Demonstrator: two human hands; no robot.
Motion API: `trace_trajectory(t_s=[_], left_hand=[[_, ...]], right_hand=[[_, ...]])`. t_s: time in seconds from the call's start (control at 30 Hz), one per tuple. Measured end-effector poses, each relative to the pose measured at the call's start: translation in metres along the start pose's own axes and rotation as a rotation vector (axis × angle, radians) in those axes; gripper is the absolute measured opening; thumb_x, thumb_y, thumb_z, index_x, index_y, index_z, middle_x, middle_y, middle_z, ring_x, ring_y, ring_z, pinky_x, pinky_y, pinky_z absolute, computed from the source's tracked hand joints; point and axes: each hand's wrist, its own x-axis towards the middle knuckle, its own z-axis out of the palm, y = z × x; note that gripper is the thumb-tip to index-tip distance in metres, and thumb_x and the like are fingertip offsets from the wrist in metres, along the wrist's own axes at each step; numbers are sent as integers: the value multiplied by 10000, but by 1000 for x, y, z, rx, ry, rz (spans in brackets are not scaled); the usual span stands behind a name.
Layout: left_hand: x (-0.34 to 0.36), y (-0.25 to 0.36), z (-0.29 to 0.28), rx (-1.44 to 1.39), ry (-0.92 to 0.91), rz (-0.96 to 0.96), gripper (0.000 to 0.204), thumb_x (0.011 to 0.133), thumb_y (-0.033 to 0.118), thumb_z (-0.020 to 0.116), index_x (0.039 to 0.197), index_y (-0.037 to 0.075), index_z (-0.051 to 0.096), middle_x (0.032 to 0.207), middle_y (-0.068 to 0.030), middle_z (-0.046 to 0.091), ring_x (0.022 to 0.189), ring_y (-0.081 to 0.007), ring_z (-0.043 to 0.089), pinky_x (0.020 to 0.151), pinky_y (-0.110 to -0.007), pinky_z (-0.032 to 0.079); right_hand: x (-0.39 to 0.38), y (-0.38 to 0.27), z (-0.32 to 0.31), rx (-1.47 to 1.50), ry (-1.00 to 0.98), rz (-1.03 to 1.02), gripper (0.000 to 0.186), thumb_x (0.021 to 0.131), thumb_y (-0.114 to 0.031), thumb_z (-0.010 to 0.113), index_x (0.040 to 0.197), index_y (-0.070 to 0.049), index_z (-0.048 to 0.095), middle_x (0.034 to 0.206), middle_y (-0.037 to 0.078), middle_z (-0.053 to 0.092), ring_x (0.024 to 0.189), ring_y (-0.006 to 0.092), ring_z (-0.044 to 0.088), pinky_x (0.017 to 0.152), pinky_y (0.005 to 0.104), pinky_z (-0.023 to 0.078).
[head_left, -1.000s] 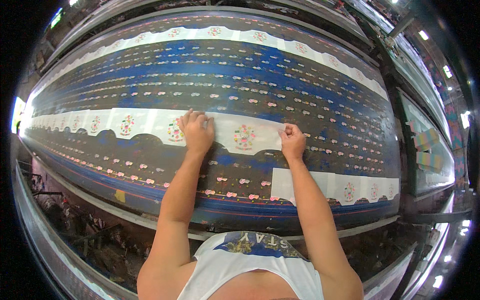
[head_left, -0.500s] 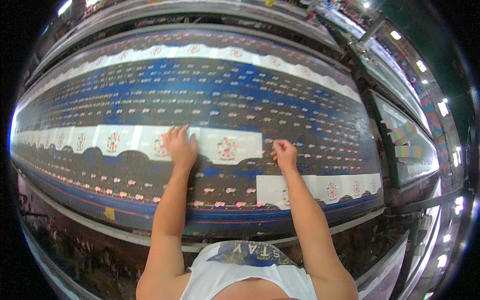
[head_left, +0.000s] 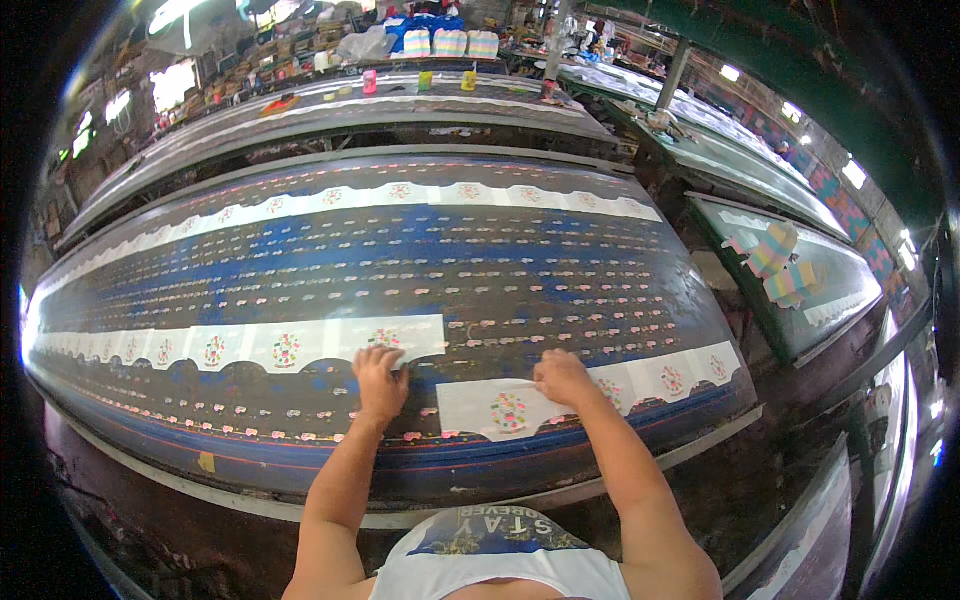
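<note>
A row of white cut pieces (head_left: pixel 240 338), thin and cloth-like with colourful round prints, lies across the middle of the long dark table. Over the print of its right-end piece (head_left: pixel 425 332) rests my left hand (head_left: pixel 380 385), fingers apart at the lower edge. My right hand (head_left: pixel 563 378) is closed, its fingers curled down at the upper edge of a second white row nearer me. Beside it lies that row's left-end piece (head_left: pixel 470 405), flat with its print uncovered. Whether the right fingers pinch the cloth is hidden from view.
Another white row (head_left: pixel 400 193) runs along the table's far side. Small repeated marks and blue stains cover the dark tabletop (head_left: pixel 330 255). At right, another table (head_left: pixel 790 325) holds striped pastel pieces (head_left: pixel 775 250). Pink and yellow containers (head_left: pixel 370 82) stand on the table behind.
The view has tilted up, showing more background. My left hand has shifted right onto the middle row's end piece. My right hand has come nearer me, to the front row's upper edge.
</note>
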Motion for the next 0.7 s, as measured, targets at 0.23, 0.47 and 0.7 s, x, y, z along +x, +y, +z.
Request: trace_trajectory(t_s=[0.23, 0.47, 0.7], left_hand=[[10, 113, 27, -175, -529, 112, 636, 795, 13, 771, 1413, 143, 697, 1321, -116, 746, 1352, -377, 592, 1179, -555, 401], [-11, 97, 34, -292, -454, -265, 201, 855, 40, 806, 1051, 79, 823, 903, -65, 806, 840, -207, 727, 837, -401, 573], [11, 124, 40, -470, -245, -625, 171, 1002, 175, 805, 962, 13, 765, 823, 26, 714, 750, -58, 603, 674, -287, 499]], right_hand=[[-21, 18, 7, 542, -13, -279, 172, 915, -219, 783, 1003, -71, 789, 1015, 145, 787, 1025, 335, 756, 925, 466, 590], [-49, 68, -2, 847, 55, -449, 357, 869, -101, 817, 1218, -46, 766, 1152, 173, 810, 1048, 311, 783, 971, 413, 595], [-23, 105, 2, 825, 61, -66, 242, 908, -135, 796, 1116, -11, 790, 1019, 185, 812, 917, 330, 779, 859, 438, 597]])
